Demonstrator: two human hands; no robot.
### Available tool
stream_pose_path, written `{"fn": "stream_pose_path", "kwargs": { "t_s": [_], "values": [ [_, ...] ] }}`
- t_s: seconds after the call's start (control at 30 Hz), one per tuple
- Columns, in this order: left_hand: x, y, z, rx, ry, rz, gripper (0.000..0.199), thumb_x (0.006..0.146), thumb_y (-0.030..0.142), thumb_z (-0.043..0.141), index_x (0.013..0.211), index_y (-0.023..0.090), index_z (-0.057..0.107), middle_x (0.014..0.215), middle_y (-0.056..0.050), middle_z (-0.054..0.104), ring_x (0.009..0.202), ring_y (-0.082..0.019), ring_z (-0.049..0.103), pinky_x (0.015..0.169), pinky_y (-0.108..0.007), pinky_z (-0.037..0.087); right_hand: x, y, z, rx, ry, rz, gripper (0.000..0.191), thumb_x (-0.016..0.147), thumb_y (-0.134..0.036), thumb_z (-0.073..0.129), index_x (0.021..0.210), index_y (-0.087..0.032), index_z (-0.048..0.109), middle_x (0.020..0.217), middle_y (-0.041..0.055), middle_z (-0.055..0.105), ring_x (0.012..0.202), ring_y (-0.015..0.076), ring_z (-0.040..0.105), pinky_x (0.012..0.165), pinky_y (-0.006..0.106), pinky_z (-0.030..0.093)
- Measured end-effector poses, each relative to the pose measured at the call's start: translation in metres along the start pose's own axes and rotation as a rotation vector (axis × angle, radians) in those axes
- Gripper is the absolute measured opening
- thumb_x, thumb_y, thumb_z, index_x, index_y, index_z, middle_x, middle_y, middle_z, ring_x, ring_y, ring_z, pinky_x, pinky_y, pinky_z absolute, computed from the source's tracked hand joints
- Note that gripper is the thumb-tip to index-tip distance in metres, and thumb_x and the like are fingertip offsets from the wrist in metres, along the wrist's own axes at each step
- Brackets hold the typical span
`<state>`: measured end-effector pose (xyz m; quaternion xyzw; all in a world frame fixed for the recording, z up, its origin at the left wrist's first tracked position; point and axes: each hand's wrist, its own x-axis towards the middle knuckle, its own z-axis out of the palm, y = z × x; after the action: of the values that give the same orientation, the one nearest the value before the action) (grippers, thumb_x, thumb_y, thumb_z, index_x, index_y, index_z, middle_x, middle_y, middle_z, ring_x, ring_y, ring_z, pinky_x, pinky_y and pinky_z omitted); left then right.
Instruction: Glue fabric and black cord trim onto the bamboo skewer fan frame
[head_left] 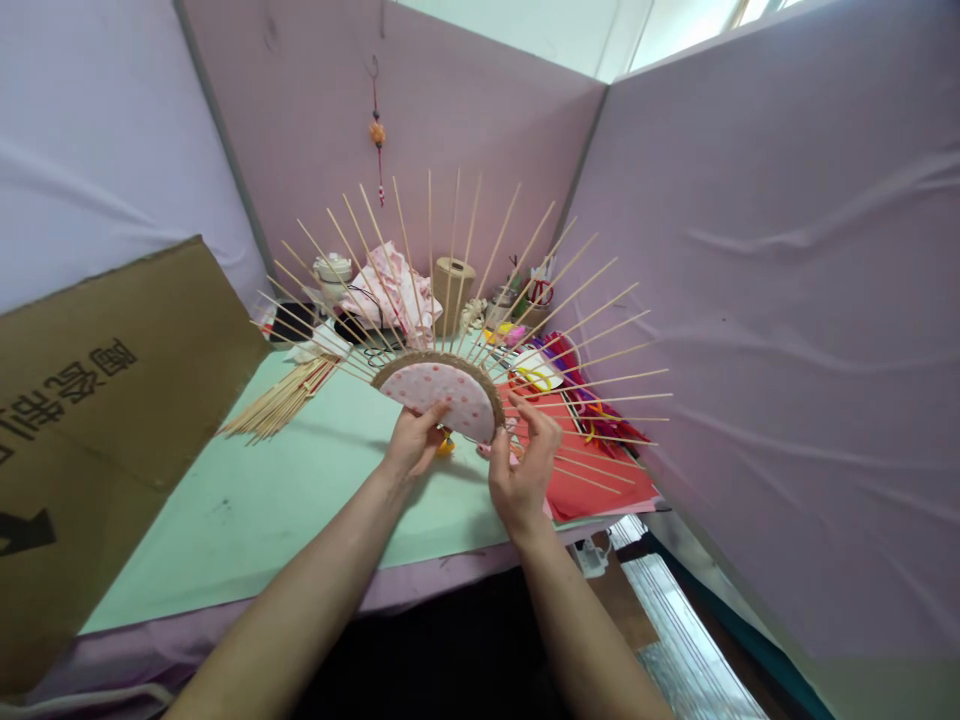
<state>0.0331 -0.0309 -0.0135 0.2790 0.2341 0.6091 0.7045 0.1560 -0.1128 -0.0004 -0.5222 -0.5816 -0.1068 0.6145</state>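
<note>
A half-round piece [442,392] covered in pink spotted cloth, with a brown rim, is held up above the green table. Many thin sticks [517,235] fan out from its curved rim. My left hand [418,438] pinches the lower edge, thumb on the cloth and the other fingers behind. At the right end of the rim is my right hand [525,462], its thumb on the piece's corner and its fingers bent beside the lowest sticks. A small yellow thing [446,444] shows beneath the piece.
Loose sticks [281,402] lie on the green table [300,490] at the left, beside a large cardboard sheet [112,420]. Red sheets [600,485] and colourful strands [570,365] lie at the right. Pink cloth [390,285] and a brown roll [453,285] stand behind.
</note>
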Motion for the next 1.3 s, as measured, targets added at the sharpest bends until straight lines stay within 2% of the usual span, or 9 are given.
{"fn": "stream_pose_path", "kwargs": {
  "t_s": [0.07,0.23,0.4,0.53,0.77,0.87,1.03,1.2,1.3],
  "values": [
    [0.001,-0.001,-0.001,-0.019,0.001,-0.003,0.044,0.057,0.024,0.087,0.093,0.021,0.062,0.093,-0.002,0.07,0.082,-0.016,0.064,0.077,-0.031,0.048,-0.003,0.002,-0.001,-0.036,0.015,-0.031,0.038,0.089,-0.018,0.051,0.127,-0.02,0.048,0.12,0.0114,0.061,0.114,0.0233,0.05,0.096,0.045,0.045],
    [0.0,-0.002,0.0,-0.031,0.021,-0.004,0.043,0.055,0.023,0.088,0.09,0.019,0.063,0.089,-0.001,0.07,0.079,-0.014,0.063,0.076,-0.029,0.048,-0.004,0.004,0.003,-0.123,-0.042,-0.103,0.033,0.089,-0.017,0.052,0.122,-0.019,0.05,0.117,0.0107,0.064,0.111,0.0239,0.05,0.096,0.046,0.041],
    [-0.001,-0.003,0.001,-0.031,0.036,-0.021,0.045,0.052,0.025,0.09,0.089,0.019,0.064,0.084,0.0,0.07,0.073,-0.012,0.063,0.069,-0.026,0.048,-0.001,0.002,0.005,-0.143,-0.076,-0.049,0.031,0.089,-0.018,0.053,0.12,-0.019,0.051,0.118,0.0098,0.065,0.109,0.024,0.05,0.095,0.044,0.04],
    [-0.001,-0.004,0.0,-0.012,0.024,-0.049,0.047,0.052,0.027,0.09,0.09,0.018,0.064,0.086,-0.002,0.071,0.074,-0.014,0.064,0.069,-0.027,0.049,0.0,0.0,0.003,-0.083,-0.056,0.01,0.029,0.09,-0.019,0.051,0.119,-0.019,0.053,0.113,0.0102,0.063,0.105,0.0225,0.052,0.092,0.042,0.043],
    [-0.003,-0.004,0.002,0.001,0.015,-0.05,0.05,0.054,0.025,0.089,0.095,0.02,0.062,0.088,-0.001,0.07,0.077,-0.014,0.064,0.071,-0.027,0.05,-0.002,0.001,-0.001,-0.102,0.042,-0.068,0.029,0.088,-0.017,0.052,0.117,-0.02,0.053,0.117,0.0106,0.065,0.109,0.023,0.051,0.095,0.044,0.041],
    [-0.003,-0.004,0.002,-0.016,0.031,-0.055,0.049,0.054,0.025,0.089,0.094,0.02,0.062,0.089,0.0,0.07,0.078,-0.014,0.064,0.071,-0.027,0.05,-0.002,0.003,0.001,-0.175,-0.008,-0.115,0.028,0.089,-0.018,0.051,0.117,-0.021,0.052,0.115,0.0091,0.067,0.109,0.0231,0.051,0.096,0.044,0.038],
    [-0.004,-0.003,0.002,-0.017,0.02,-0.053,0.048,0.055,0.025,0.088,0.095,0.02,0.063,0.092,-0.002,0.07,0.08,-0.015,0.064,0.072,-0.028,0.049,0.001,0.002,0.003,-0.267,-0.137,-0.134,0.03,0.089,-0.02,0.051,0.12,-0.02,0.052,0.125,0.0092,0.065,0.113,0.0251,0.05,0.097,0.044,0.034],
    [-0.003,-0.002,0.001,0.005,0.021,-0.039,0.047,0.055,0.025,0.088,0.094,0.019,0.064,0.091,-0.003,0.071,0.079,-0.016,0.064,0.071,-0.027,0.048,0.006,0.001,0.002,-0.217,-0.09,-0.129,0.031,0.089,-0.019,0.052,0.12,-0.021,0.052,0.125,0.0083,0.065,0.113,0.0241,0.049,0.098,0.044,0.035],
    [-0.002,-0.003,0.0,0.008,0.012,-0.037,0.048,0.055,0.026,0.088,0.096,0.019,0.064,0.095,-0.004,0.071,0.082,-0.016,0.065,0.073,-0.028,0.049,0.008,-0.001,0.001,-0.234,-0.13,-0.138,0.031,0.089,-0.019,0.053,0.12,-0.021,0.052,0.127,0.0074,0.064,0.114,0.0249,0.048,0.098,0.045,0.034]
  ]
}}
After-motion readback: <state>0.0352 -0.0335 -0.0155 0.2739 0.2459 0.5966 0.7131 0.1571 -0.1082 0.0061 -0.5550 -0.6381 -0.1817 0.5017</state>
